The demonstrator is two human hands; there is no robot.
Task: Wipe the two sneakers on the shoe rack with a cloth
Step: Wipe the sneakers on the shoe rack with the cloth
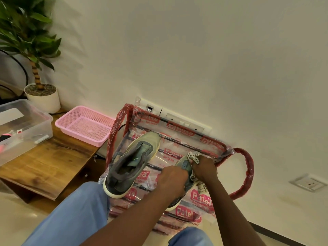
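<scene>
So, L hand (172,178): curling round rt sneaker (185,166), pinning it to rack (211,139) so it isn't sliding
R hand (204,168): clutching bunched cloth (192,155), pressing it on toe end
Lt sneaker (134,162): lying on rack, apart from hands

Head view, steeply down, close over hands (188,173).

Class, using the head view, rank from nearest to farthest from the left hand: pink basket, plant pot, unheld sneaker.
1. unheld sneaker, just left of the left hand.
2. pink basket, farther left.
3. plant pot, far left.
</scene>
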